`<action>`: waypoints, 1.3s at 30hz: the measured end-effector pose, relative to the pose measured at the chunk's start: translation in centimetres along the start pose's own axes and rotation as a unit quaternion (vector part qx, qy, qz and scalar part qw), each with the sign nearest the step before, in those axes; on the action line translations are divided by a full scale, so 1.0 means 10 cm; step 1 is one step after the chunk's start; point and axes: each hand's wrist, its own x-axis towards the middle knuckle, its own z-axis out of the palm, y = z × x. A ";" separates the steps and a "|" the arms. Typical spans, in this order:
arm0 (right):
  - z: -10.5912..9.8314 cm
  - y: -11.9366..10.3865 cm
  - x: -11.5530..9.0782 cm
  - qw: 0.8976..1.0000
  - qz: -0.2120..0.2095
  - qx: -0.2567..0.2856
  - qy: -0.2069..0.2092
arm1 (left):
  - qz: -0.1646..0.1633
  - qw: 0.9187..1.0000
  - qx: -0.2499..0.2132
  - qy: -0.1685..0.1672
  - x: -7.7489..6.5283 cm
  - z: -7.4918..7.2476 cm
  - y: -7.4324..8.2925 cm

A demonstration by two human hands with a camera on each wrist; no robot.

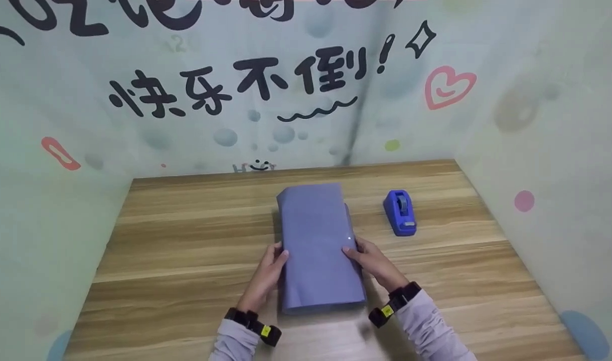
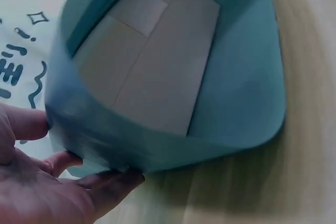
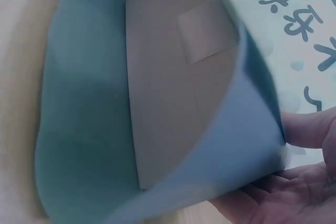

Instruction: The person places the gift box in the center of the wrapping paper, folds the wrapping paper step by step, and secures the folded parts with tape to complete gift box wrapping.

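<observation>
A long box wrapped in blue-grey paper [image 1: 316,235] lies in the middle of the table, its length running away from me. At the near end the paper sleeve stands open, and both wrist views look in at the cardboard box [image 2: 157,66] with a strip of tape across its flap seam. My left hand [image 1: 265,276] grips the paper's left side, thumb above and fingers beneath. On the opposite side my right hand [image 1: 378,263] holds the wrapped box, its thumb over the top edge. The far end is hidden in the wrist views.
A blue tape dispenser [image 1: 400,213] stands on the wooden table [image 1: 185,235], to the right of the wrapped box. Printed cloth walls [image 1: 296,135] enclose the table at the back and both sides.
</observation>
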 end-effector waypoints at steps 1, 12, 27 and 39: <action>0.00 -0.01 0.02 1.000 0.001 0.005 0.000 | 0.004 1.000 0.002 0.002 0.03 0.00 0.00; 0.00 -0.01 0.02 0.998 -0.038 -0.046 0.000 | 0.104 0.987 0.100 0.069 0.16 0.01 0.00; -0.19 0.12 -0.16 0.920 -0.197 -0.339 -0.016 | 0.154 0.946 0.285 -0.017 -0.06 -0.08 -0.05; -0.13 0.21 -0.22 0.876 -0.248 -0.413 0.014 | 0.165 0.927 0.338 -0.018 -0.07 -0.02 -0.02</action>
